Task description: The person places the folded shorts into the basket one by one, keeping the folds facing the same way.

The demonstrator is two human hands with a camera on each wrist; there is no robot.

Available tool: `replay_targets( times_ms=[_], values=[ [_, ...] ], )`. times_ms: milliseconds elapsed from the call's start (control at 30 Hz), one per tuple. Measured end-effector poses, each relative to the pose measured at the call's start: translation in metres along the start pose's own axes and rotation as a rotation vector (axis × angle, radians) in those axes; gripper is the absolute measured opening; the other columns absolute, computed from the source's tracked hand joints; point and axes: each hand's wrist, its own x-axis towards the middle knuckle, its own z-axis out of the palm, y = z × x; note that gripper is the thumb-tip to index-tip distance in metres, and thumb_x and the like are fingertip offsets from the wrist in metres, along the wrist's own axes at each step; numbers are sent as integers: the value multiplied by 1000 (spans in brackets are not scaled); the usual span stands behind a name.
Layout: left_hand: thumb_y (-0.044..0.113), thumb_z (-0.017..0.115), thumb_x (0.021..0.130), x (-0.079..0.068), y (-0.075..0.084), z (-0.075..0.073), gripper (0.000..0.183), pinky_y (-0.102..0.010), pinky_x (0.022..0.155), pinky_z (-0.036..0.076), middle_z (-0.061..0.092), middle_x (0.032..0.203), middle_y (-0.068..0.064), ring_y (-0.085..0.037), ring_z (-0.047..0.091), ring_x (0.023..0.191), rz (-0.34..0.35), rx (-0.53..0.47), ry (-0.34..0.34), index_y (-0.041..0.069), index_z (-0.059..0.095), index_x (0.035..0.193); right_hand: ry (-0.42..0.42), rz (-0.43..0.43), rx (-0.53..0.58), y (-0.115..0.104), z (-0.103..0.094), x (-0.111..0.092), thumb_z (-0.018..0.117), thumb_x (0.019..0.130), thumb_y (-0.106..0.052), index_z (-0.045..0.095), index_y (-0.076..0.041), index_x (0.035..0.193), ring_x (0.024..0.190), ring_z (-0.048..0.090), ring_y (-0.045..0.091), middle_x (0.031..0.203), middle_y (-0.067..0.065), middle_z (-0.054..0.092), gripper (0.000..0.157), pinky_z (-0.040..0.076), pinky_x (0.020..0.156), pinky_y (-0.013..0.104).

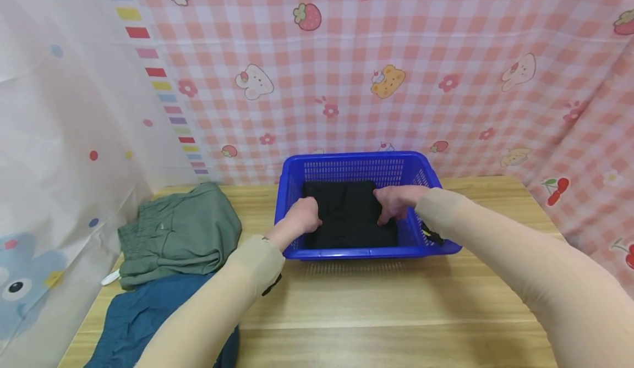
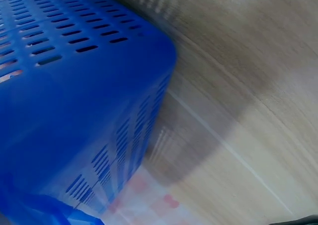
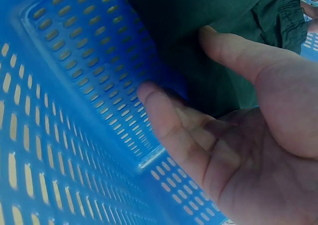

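Folded garment, black in the head view and deep green in the right wrist view, soft cloth with a gathered edge (image 1: 346,222): one, lying in the basket, between the two hands. Its longer side appears to run left to right, along the basket's length; foreshortening leaves this uncertain.

Basket, blue plastic, rectangular, slotted walls (image 1: 354,253): one, on the counter of pale wood grain (image 1: 396,313).

Left hand (image 1: 303,215): reaches over the near left part of the rim, at the garment's left edge; the garment lies to its right. Whether the fingers pinch cloth cannot be told; the left wrist view gives only the basket's outer corner and the counter.

Right hand (image 1: 398,200): inside the basket, at the garment's right edge; the garment lies to its left. Thumb tip touches the cloth, fingers extended, thumb and forefinger spread apart. Neither hand is clearly nearer; the garment's opposite edges are shared between them.

Grey-green garment, gathered waistband (image 1: 185,236): one, on the counter, left of the basket.

Dark blue garment, gathered edge (image 1: 134,313): one, just nearer the person, partly behind the left beige sleeve (image 1: 208,302).
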Motion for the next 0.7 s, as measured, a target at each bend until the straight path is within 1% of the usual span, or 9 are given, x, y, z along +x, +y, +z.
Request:
replay_targets(
  times_ms=[100,200,233,300,367,433,533,600,700],
  values=[
    [11,71,98,-1,0,0,21,-45,105,58,76,116,-23,-37,72,117,17,-4,-7,-8,74,105,2,4,-25,0,1,-2,74,99,-24,22,8,161,74,66,16,118,21,66,87,64,69,30],
    [11,70,99,-1,0,1,22,-45,104,59,76,116,-23,-36,73,115,22,-15,-11,-9,73,107,22,15,-43,0,0,-4,75,98,-26,26,8,159,82,67,21,123,23,63,85,65,75,35],
    [11,69,99,-1,-1,1,25,-45,105,58,75,119,-24,-36,72,117,18,-20,-15,-10,72,112,39,6,-66,0,0,-5,75,97,-27,28,9,158,89,69,24,127,26,63,85,65,82,39],
    [13,69,100,-1,-1,1,37,-45,108,57,72,128,-27,-37,71,122,11,-11,-11,-13,65,126,69,-1,-109,-1,-2,-8,75,97,-29,28,11,158,113,70,34,142,32,58,87,61,101,45],
    [15,69,101,-2,-1,2,53,-46,112,55,66,137,-31,-39,67,128,-5,-10,0,-17,53,141,103,-8,-145,-1,-5,-11,73,98,-31,25,14,159,139,58,42,156,35,48,90,48,119,50],
    [18,69,101,-3,0,1,66,-47,113,54,61,143,-34,-41,65,132,-11,-2,36,-17,42,150,142,-20,-175,-1,-8,-14,71,99,-33,21,16,160,154,41,46,164,35,37,93,34,130,52],
    [22,68,102,-5,0,0,71,-48,114,53,56,148,-34,-43,64,133,1,-7,93,-15,37,154,186,-27,-155,0,-11,-21,67,102,-36,18,14,161,158,30,49,167,35,30,92,26,132,56],
    [27,67,104,-6,1,-2,72,-49,118,50,53,153,-32,-43,60,138,26,-3,111,-11,37,157,218,-42,-149,0,-12,-25,66,102,-38,19,13,162,158,30,50,166,36,30,91,27,132,58],
    [34,64,106,-9,0,-4,73,-51,126,41,45,162,-29,-44,49,149,79,10,116,-6,34,160,258,-49,-123,0,-11,-33,63,104,-41,21,9,163,157,29,52,166,36,30,89,27,130,61]
  ],
)
